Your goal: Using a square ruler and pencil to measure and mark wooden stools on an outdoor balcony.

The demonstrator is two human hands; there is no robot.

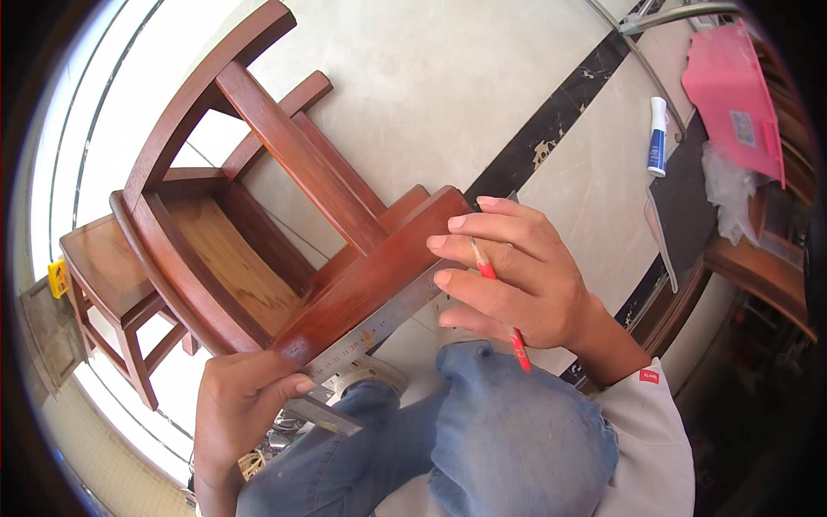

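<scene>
Head view. A reddish wooden chair point(258, 215) lies tipped on the pale tiled floor point(448, 77). The left hand point(237, 405) closes its fingers on a steel square ruler point(370, 332), pressed along the chair's rail. The right hand point(508, 276) rests on that rail, fingers curled around a red pencil point(500, 297). No pencil line is visible yet; marking appears unfinished. Upper right: a white glue tube with a blue label point(657, 138) and a pink tray point(736, 95).

Head camera looks steeply down, close over the chair point(284, 233)
</scene>
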